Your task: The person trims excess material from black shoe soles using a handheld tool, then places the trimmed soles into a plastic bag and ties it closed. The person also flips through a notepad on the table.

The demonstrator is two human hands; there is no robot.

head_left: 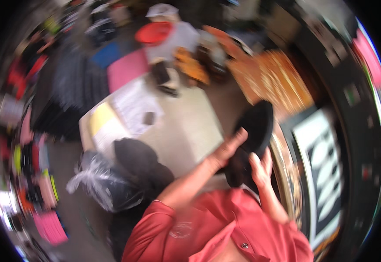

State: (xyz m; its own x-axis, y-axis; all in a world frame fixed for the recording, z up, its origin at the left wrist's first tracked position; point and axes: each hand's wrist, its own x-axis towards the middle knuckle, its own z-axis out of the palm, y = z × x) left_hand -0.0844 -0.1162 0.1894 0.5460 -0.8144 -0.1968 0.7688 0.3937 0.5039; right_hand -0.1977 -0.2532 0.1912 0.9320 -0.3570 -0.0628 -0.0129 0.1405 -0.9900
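Black and blurred, a curved piece [259, 124] is pinched in both hands' grip: left hand [226, 149] at its left edge, right hand [262, 169] lower right, beside the pale bench [188, 120].

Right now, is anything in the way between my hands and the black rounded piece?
Nothing visible: your left hand and right hand both appear directly against the black rounded piece, though blur hides detail.

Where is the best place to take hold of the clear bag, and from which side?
Probably by the gathered end of the bag, coming from the left: this loose plastic sticks out there, away from the rounded, dark-filled body.
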